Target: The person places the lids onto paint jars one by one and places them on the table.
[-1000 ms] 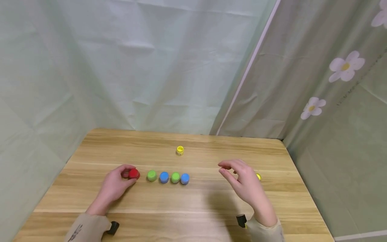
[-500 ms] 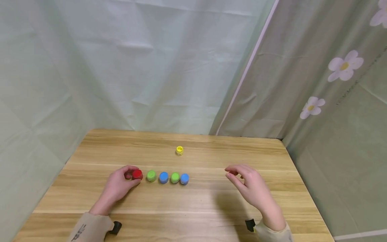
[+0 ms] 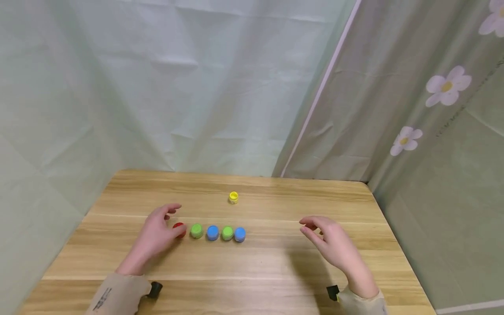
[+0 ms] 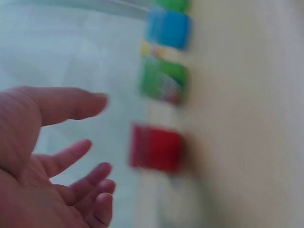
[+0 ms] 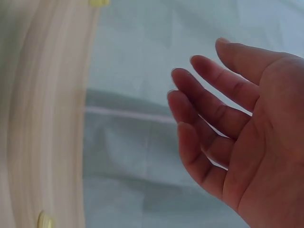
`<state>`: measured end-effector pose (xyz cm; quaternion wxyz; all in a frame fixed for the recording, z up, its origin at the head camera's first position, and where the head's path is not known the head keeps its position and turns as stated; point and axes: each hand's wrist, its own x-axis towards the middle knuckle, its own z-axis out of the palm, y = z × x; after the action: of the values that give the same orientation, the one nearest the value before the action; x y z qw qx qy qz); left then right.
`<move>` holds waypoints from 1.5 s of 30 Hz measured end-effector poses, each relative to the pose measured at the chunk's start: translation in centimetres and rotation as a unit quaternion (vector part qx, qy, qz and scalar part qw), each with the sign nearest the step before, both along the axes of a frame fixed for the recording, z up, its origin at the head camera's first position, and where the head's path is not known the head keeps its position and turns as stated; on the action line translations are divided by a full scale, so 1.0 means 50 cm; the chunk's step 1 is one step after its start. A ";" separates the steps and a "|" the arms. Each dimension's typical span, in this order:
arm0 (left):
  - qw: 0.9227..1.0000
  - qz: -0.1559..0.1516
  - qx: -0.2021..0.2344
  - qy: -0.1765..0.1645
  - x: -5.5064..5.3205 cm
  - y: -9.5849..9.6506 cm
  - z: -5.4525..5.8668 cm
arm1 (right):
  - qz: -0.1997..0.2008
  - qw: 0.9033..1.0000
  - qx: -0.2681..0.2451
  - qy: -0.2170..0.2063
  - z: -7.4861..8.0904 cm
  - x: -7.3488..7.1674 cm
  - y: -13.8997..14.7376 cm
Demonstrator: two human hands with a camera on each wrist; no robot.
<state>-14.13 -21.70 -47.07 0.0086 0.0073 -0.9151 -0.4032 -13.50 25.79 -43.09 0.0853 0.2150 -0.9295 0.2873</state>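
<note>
My left hand hovers with spread fingers over a small red jar at the left end of a row. In the head view the thumb covers part of that jar; the left wrist view shows a gap between fingers and jar. Continuing the row rightward come a green jar, a blue jar, another green jar and another blue jar. Off to the right, my right hand hangs above the table with loosely bent fingers, holding nothing.
Behind the row a yellow jar stands on the wooden table. A second yellow object appears at the lower left of the right wrist view. Pale curtains hang along the table's back and sides.
The left hand slid the red jar right, up near the first green jar, then let go; its fingers have spread and lifted. The right hand drifted rightward and slightly nearer.
</note>
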 end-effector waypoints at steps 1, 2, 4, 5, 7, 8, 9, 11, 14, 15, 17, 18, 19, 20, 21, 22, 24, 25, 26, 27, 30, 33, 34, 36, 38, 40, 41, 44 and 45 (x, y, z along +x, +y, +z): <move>1.000 -0.008 0.005 0.004 -0.014 0.015 0.011 | -0.005 1.000 0.006 -0.007 -0.004 -0.004 0.009; 1.000 -0.016 0.007 0.002 -0.031 0.032 0.021 | -0.010 1.000 0.010 -0.012 -0.008 -0.008 0.017; 0.999 -0.037 0.013 -0.012 -0.072 0.071 0.037 | -0.019 1.000 0.019 -0.016 -0.015 -0.014 0.032; 0.999 -0.047 0.013 -0.023 -0.093 0.091 0.041 | -0.023 0.999 0.021 -0.018 -0.018 -0.016 0.039; 0.997 -0.061 0.004 -0.049 -0.133 0.129 0.041 | -0.030 0.999 0.022 -0.018 -0.023 -0.017 0.049; 0.996 -0.064 -0.002 -0.059 -0.151 0.146 0.037 | -0.032 0.999 0.022 -0.020 -0.025 -0.018 0.052; 0.995 -0.065 -0.005 -0.070 -0.167 0.161 0.032 | -0.034 0.999 0.022 -0.022 -0.026 -0.019 0.055; 0.994 -0.066 -0.013 -0.089 -0.192 0.186 0.019 | -0.036 0.999 0.021 -0.028 -0.030 -0.021 0.061; 0.991 -0.054 -0.031 -0.116 -0.214 0.214 -0.003 | -0.044 0.998 0.016 -0.039 -0.036 -0.026 0.075; 0.990 -0.052 -0.035 -0.123 -0.219 0.220 -0.009 | -0.048 0.998 0.014 -0.043 -0.037 -0.028 0.081; 0.990 -0.045 -0.043 -0.127 -0.224 0.230 -0.018 | -0.062 0.997 0.010 -0.047 -0.039 -0.031 0.095; 0.990 -0.039 -0.044 -0.127 -0.227 0.235 -0.021 | -0.069 0.996 0.008 -0.049 -0.039 -0.031 0.104; 0.990 -0.034 -0.043 -0.128 -0.229 0.239 -0.023 | -0.075 0.996 0.007 -0.052 -0.040 -0.032 0.112; 0.991 -0.029 -0.040 -0.128 -0.231 0.242 -0.024 | -0.082 0.995 0.006 -0.055 -0.040 -0.031 0.120; 0.991 -0.026 -0.035 -0.127 -0.232 0.246 -0.024 | -0.087 0.995 0.004 -0.058 -0.040 -0.030 0.128; 0.991 -0.021 -0.032 -0.129 -0.233 0.249 -0.024 | -0.091 0.994 0.002 -0.061 -0.039 -0.028 0.136; 0.991 -0.015 -0.032 -0.131 -0.235 0.252 -0.023 | -0.097 0.993 0.001 -0.069 -0.039 -0.025 0.148; 0.991 -0.013 -0.034 -0.132 -0.236 0.253 -0.023 | -0.100 0.992 0.003 -0.072 -0.039 -0.023 0.152; 0.991 -0.012 -0.038 -0.131 -0.237 0.253 -0.022 | -0.103 0.992 0.005 -0.076 -0.039 -0.022 0.156; 0.991 -0.011 -0.043 -0.129 -0.238 0.252 -0.023 | -0.105 0.991 0.006 -0.079 -0.040 -0.022 0.159; 0.991 -0.008 -0.045 -0.122 -0.240 0.244 -0.025 | -0.116 0.989 0.015 -0.091 -0.044 -0.025 0.164; 0.994 -0.001 -0.030 -0.107 -0.244 0.233 -0.027 | -0.126 0.987 0.021 -0.102 -0.051 -0.030 0.168; 0.995 0.003 -0.023 -0.099 -0.243 0.228 -0.026 | -0.127 0.986 0.023 -0.105 -0.053 -0.031 0.170; 0.997 0.009 -0.012 -0.076 -0.241 0.220 -0.024 | -0.129 0.985 0.023 -0.113 -0.059 -0.033 0.172; 0.998 0.014 0.004 -0.055 -0.238 0.215 -0.018 | -0.132 0.984 0.020 -0.121 -0.064 -0.035 0.173; 0.999 0.016 0.026 -0.037 -0.234 0.212 -0.013 | -0.135 0.982 0.016 -0.130 -0.069 -0.038 0.173; 0.999 0.016 0.037 -0.028 -0.231 0.210 -0.010 | -0.137 0.981 0.013 -0.134 -0.072 -0.040 0.171; 0.997 0.012 0.080 0.002 -0.218 0.209 0.003 | -0.142 0.979 0.002 -0.145 -0.079 -0.048 0.167; 0.996 0.011 0.091 0.013 -0.213 0.209 0.008 | -0.145 0.978 -0.001 -0.148 -0.081 -0.050 0.167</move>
<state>-24.80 -11.24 -46.65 0.0243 0.0123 -0.8744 -0.4845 -16.02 34.13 -47.16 -0.0119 0.0329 -0.9528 0.3016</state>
